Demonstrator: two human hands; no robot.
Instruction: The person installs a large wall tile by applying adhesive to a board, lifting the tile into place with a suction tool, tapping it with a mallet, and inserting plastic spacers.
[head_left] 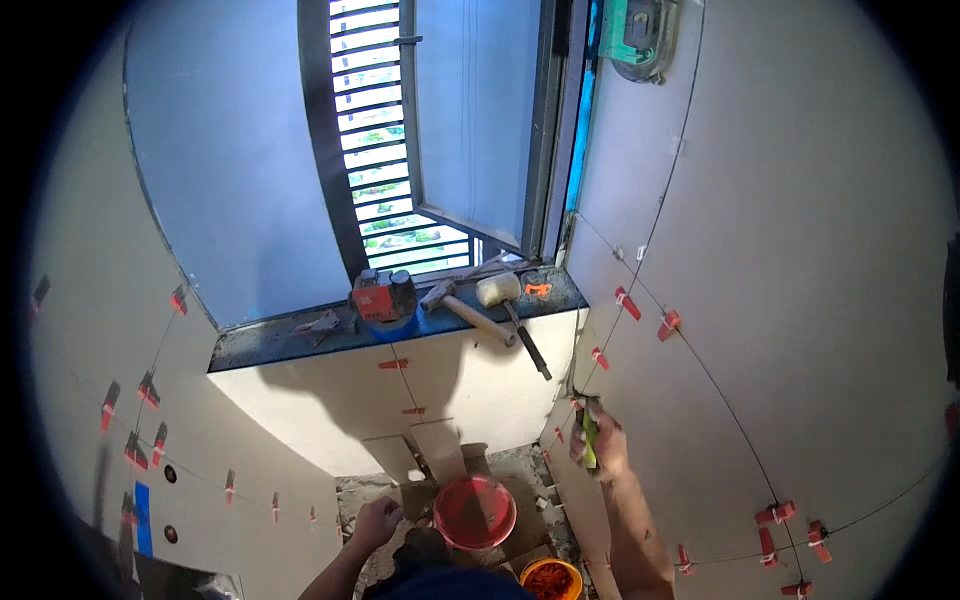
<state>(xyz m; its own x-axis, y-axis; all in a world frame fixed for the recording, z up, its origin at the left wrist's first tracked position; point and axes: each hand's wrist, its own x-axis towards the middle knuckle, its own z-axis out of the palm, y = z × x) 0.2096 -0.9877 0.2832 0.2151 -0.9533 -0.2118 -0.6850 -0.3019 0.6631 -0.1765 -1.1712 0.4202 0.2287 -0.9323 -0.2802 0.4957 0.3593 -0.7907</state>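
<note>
My right hand [605, 445] is closed around a tool with a yellow-green handle [589, 440] and a dark upper end. It holds the tool up against the inner corner, where the right wall meets the low wall under the window. The tool's exact kind is hard to make out. A red tile clip sits close to its upper end. My left hand [379, 521] hangs low with curled fingers, and nothing shows in it. Just right of that hand stands a round red bucket [474, 513] on the floor.
On the dark window sill [290, 340] lie a hammer [468, 312], a white-headed mallet [512, 310], a red-and-black device [386, 300] and an orange piece [538, 289]. A yellow bucket [551, 579] holds red clips. Red clips [768, 545] stick out along the wall tile joints. A window sash [470, 120] stands ajar.
</note>
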